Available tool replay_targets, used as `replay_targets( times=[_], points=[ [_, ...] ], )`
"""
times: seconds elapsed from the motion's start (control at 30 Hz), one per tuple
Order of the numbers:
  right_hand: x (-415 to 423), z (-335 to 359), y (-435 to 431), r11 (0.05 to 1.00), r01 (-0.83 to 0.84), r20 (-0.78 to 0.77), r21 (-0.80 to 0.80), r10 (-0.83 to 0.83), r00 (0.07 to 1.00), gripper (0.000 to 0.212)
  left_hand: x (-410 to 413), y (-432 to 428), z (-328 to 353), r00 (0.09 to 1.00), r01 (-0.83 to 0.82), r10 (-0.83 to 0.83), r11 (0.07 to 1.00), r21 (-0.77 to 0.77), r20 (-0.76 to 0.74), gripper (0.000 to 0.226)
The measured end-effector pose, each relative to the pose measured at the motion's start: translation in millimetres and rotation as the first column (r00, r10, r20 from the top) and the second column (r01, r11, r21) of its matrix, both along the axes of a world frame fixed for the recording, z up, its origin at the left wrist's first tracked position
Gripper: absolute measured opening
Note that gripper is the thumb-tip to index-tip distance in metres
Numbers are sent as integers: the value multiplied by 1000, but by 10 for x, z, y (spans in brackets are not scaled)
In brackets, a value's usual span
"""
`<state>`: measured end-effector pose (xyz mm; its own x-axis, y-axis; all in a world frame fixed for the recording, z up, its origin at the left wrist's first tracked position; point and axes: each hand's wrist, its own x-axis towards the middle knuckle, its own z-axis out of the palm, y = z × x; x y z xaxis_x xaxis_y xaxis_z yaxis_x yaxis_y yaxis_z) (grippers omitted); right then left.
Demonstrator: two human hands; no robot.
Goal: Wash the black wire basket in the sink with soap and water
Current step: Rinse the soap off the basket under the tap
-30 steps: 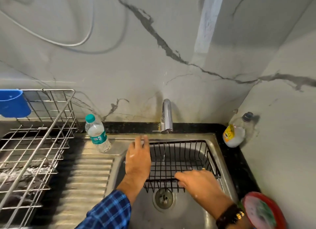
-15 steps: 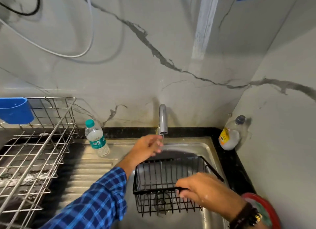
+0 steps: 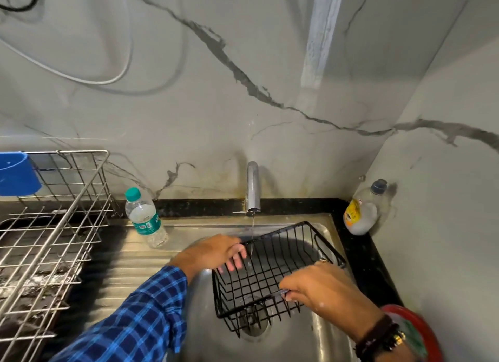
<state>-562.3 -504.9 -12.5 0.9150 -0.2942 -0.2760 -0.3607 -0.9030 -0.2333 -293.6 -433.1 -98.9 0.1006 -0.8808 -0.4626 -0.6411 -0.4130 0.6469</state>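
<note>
**Black wire basket held tilted under the tap**

Black wire basket (image 3: 270, 278) is not resting on the bottom. I hold it tilted over the bowl of the sink (image 3: 199, 315), above the drain, with its far rim under the tap (image 3: 253, 189). A thin stream of water (image 3: 253, 226) falls on the far left corner. My left hand (image 3: 213, 253) holds that corner, with the fingers curled over the rim and into the basket. My right hand (image 3: 324, 291) grips the near long side, fingers closed round the top wire. The long axis runs roughly from left to right between my hands. I see no foam yet, so I think only wetting has begun. The soap bottle (image 3: 361, 213) stands at the far right corner of the counter, nearer to my right hand, so that hand should let go first.
</note>
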Motion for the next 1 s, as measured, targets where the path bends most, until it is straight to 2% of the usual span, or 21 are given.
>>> replay_targets(
  times=[0.13, 0.23, 0.3, 0.4, 0.47, 0.53, 0.6, 0.63, 0.67, 0.73, 0.77, 0.8, 0.83, 0.87, 0.93, 1.0],
  points=[
    [89, -173, -137, 999, 33, -29, 37, -31, 999, 21, 127, 123, -16, 986, -161, 165, 975, -156, 12, 29],
    [238, -224, -171, 955, 145, -109, 260, -120, 987, 34, 107, 264, 37, 975, -216, 222, 956, -196, 11, 29],
    [509, -270, -165, 930, 169, -114, 326, -139, 984, 39, 24, 333, 53, 973, -176, 204, 958, -225, 106, 28],
    [1023, -336, -227, 920, 157, -57, 359, -146, 988, 40, -153, 399, 49, 947, -25, 108, 964, -266, 302, 25],
    [1192, -385, -365, 903, 197, -100, 382, -172, 980, 46, -154, 499, 44, 945, -33, 120, 960, -277, 305, 26],
    [1141, -501, -566, 808, 373, -62, 456, -389, 919, 38, -93, 634, 69, 959, -105, 172, 953, -283, 225, 27],
    [1063, -637, -695, 661, 487, 48, 571, -619, 784, 32, -71, 724, 117, 958, -141, 208, 941, -306, 197, 29],
    [1066, -681, -701, 667, 490, 109, 561, -647, 755, 32, -72, 744, 123, 953, -151, 222, 938, -313, 204, 30],
    [1082, -718, -677, 712, 483, 169, 509, -633, 755, 31, -90, 749, 128, 949, -171, 245, 928, -331, 198, 32],
    [1096, -759, -580, 814, 462, 261, 353, -560, 787, 24, -114, 756, 117, 936, -276, 334, 890, -364, 108, 33],
    [1069, -788, -542, 869, 444, 260, 220, -490, 832, 23, -112, 762, 109, 920, -356, 391, 860, -365, 25, 33],
    [1023, -858, -507, 922, 380, 212, 70, -386, 898, 26, -105, 779, 101, 893, -435, 445, 823, -364, -62, 34],
    [940, -992, -486, 955, 291, 99, -49, -285, 953, 32, -94, 800, 86, 863, -500, 489, 785, -366, -131, 34],
    [847, -1118, -456, 970, 212, 0, -121, -214, 977, 40, -86, 824, 67, 843, -533, 511, 754, -384, -168, 34],
    [674, -1346, -378, 975, 177, -86, -135, -189, 978, 66, -117, 872, 58, 849, -517, 509, 740, -431, -144, 33],
    [563, -1480, -275, 975, 191, -75, -111, -200, 977, 89, -146, 858, 66, 867, -464, 494, 749, -472, -70, 34]
  ],
)
